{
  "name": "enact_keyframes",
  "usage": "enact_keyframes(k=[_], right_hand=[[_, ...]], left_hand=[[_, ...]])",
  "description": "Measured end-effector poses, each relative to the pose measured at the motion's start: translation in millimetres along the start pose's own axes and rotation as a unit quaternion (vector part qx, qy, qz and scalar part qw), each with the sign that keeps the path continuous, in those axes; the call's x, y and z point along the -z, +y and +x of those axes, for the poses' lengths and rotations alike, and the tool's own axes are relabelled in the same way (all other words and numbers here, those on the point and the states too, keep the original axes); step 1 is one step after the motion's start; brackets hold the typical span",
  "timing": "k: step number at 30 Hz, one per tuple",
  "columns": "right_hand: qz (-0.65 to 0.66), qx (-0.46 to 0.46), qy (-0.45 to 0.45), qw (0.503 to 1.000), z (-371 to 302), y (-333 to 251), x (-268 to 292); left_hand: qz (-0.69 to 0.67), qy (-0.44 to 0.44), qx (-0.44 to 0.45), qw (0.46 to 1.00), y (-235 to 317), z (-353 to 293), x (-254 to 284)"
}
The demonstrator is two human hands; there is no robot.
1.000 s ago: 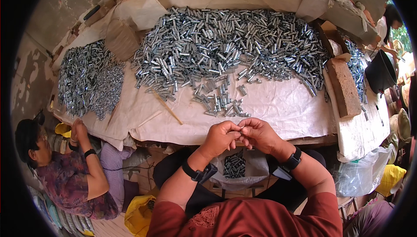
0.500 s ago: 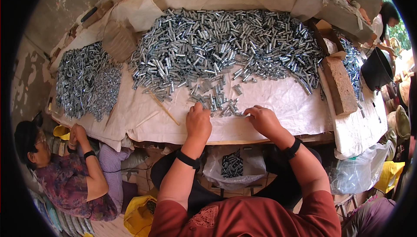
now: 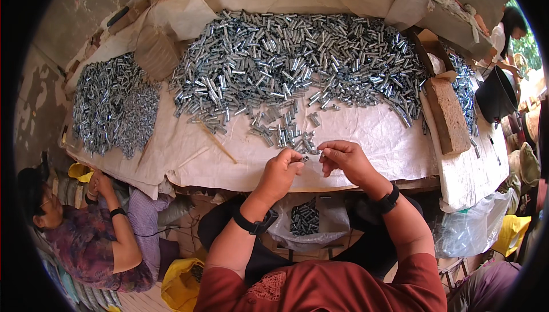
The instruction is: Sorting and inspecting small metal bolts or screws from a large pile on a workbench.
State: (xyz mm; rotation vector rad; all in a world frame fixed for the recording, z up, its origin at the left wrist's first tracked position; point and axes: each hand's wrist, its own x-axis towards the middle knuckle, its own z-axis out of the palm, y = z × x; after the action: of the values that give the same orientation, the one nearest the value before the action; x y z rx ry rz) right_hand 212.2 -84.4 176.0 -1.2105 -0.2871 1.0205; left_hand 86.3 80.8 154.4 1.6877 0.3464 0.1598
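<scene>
My left hand is closed in a pinch over the near part of the cloth-covered table, with a small metal piece at its fingertips. Just to its right, my right hand has its thumb and fingers pressed together; whatever they hold is too small to make out. Beyond both hands lies a little group of short silvery metal tubes. It trails from a broad heap of the same metal tubes across the back of the table.
A second heap of metal parts lies at the left, near a seated co-worker. At the right are a brick and a black bucket. Below the table edge, a lined container holds metal parts. A thin stick lies on the cloth.
My left hand has moved right and toward me from the small group of tubes, a metal piece now at its fingertips. My right hand has shifted slightly; the two hands are closer together.
</scene>
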Motion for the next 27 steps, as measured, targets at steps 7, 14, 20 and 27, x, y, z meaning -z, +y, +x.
enact_keyframes(k=[7,14,20,27], right_hand=[[0.15,-0.077,-0.074,0.983,-1.9,10.7,-1.6],[0.142,-0.068,-0.044,0.987,-2.5,12.3,-3.8],[0.061,-0.044,-0.025,0.997,-1.6,16.4,-3.0],[0.16,-0.112,-0.141,0.97,-5.4,25.2,-6.4]], left_hand=[[-0.118,-0.054,0.04,0.991,17.5,-6.8,-12.4],[-0.136,-0.043,0.043,0.989,16.7,-7.8,-13.4],[-0.119,-0.007,0.03,0.992,15.5,-8.0,-13.4],[-0.153,-0.069,0.086,0.982,14.1,-10.8,-5.6]])
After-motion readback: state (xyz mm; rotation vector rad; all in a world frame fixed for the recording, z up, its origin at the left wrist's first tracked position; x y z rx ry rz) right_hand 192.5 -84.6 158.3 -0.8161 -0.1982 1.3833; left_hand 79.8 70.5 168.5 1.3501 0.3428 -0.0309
